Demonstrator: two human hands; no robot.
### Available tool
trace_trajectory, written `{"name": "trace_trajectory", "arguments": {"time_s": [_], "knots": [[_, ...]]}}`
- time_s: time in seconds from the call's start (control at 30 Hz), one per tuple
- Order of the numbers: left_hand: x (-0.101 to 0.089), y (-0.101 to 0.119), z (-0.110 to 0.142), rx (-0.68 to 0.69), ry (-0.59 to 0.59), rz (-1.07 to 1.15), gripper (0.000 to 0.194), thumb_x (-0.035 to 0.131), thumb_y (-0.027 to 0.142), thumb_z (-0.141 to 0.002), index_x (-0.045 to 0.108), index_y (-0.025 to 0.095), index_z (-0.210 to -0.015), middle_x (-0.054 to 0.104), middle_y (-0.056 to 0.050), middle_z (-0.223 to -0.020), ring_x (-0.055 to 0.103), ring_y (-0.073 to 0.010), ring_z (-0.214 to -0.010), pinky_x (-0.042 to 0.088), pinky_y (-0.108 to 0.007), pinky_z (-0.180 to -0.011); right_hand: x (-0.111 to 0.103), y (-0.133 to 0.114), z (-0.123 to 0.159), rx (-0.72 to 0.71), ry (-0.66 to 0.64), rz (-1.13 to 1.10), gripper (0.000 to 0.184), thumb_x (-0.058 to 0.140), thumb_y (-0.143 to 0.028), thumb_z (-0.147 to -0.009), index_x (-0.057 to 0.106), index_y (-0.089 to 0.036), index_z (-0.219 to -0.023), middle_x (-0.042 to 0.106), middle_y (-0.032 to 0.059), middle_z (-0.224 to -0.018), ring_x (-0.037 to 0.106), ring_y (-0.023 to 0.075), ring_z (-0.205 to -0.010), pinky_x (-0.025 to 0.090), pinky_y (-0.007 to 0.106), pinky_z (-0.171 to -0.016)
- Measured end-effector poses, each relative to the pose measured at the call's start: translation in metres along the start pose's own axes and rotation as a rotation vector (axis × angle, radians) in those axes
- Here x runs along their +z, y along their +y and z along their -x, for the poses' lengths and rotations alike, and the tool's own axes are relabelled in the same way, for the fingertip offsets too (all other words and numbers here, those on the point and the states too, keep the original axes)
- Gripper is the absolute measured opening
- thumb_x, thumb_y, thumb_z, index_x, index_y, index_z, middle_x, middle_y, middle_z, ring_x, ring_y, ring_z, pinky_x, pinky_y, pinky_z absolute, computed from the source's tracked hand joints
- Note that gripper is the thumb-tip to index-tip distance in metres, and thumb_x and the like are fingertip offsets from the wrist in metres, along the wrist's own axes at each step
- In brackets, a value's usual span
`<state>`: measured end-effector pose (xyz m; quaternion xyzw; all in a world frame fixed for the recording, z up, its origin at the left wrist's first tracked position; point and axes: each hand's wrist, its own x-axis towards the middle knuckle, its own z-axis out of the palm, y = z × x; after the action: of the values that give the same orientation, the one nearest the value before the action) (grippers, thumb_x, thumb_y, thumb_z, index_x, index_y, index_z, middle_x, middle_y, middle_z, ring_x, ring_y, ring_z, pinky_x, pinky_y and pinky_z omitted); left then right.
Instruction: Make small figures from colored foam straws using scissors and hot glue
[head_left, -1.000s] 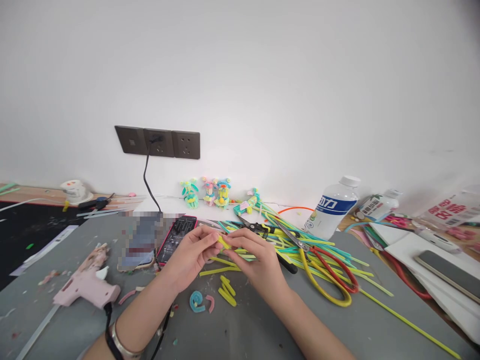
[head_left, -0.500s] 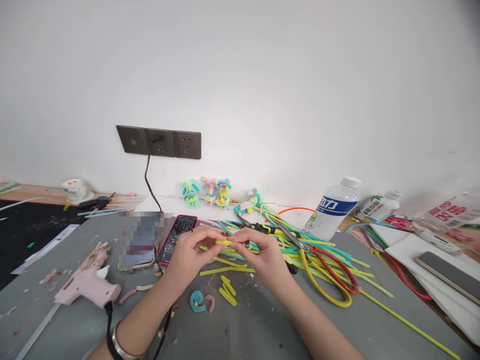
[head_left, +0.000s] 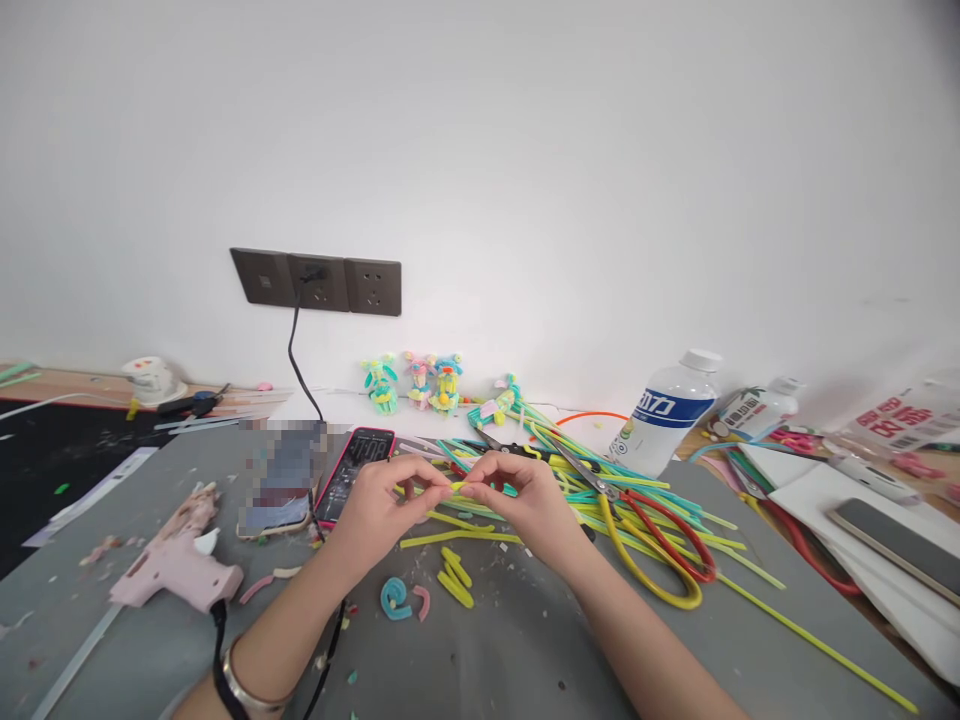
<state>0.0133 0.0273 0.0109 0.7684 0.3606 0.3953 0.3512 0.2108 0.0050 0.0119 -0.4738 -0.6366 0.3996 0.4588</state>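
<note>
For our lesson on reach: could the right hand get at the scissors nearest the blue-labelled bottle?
Probably yes: the scissors lie uncovered near the right hand, though it is pinching a small yellow piece.

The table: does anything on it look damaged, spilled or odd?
The glue gun, lying at the left, looks oddest: its front end is lumpy and brown-stained, unlike its smooth pink handle. Small scraps also litter the table.

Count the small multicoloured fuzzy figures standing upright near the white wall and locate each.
3: a green-and-yellow figure leftmost, a pink figure in the middle, and a blue-and-yellow figure on the right. Others could be hidden behind them.
</note>
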Motion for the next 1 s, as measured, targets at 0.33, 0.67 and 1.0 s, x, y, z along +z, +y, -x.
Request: {"name": "trace_trajectory", "arguments": {"time_s": [0.33, 0.67, 1.0], "knots": [[0.006, -0.013, -0.004, -0.078, -0.151, -0.101, 0.012, 0.060, 0.021, -0.088, 0.071, 0.019, -0.083, 0.063, -0.003, -0.087, 0.058, -0.0126, -0.067, 0.043, -0.021, -0.055, -0.020, 0.006, -0.004, 0.108, -0.243, 0.077, 0.028, 0.070, -0.044, -0.082, 0.065, -0.017, -0.074, 0.055, -0.0016, -0.065, 0.043, 0.0120, -0.059, 0.032, 0.024, -0.054], [0.010, -0.009, 0.003, 0.057, -0.476, -0.259, 0.011, 0.067, 0.016, -0.088, 0.075, 0.022, -0.083, 0.065, -0.001, -0.089, 0.059, -0.0175, -0.088, 0.043, -0.027, -0.078, -0.018, 0.014, -0.002, 0.030, -0.386, 0.431, 0.008, 0.067, -0.014, -0.080, 0.068, -0.018, -0.073, 0.055, -0.0026, -0.064, 0.047, 0.0117, -0.059, 0.033, 0.022, -0.055], [0.012, -0.011, 0.007, 0.046, -0.531, -0.267, 0.016, 0.066, 0.012, -0.086, 0.078, 0.023, -0.089, 0.067, -0.002, -0.094, 0.060, -0.0177, -0.092, 0.045, -0.027, -0.079, -0.005, 0.017, 0.004, -0.026, -0.386, 0.625, 0.014, 0.065, -0.005, -0.075, 0.063, -0.018, -0.069, 0.059, 0.0004, -0.073, 0.050, 0.0128, -0.063, 0.034, 0.022, -0.057]]}}
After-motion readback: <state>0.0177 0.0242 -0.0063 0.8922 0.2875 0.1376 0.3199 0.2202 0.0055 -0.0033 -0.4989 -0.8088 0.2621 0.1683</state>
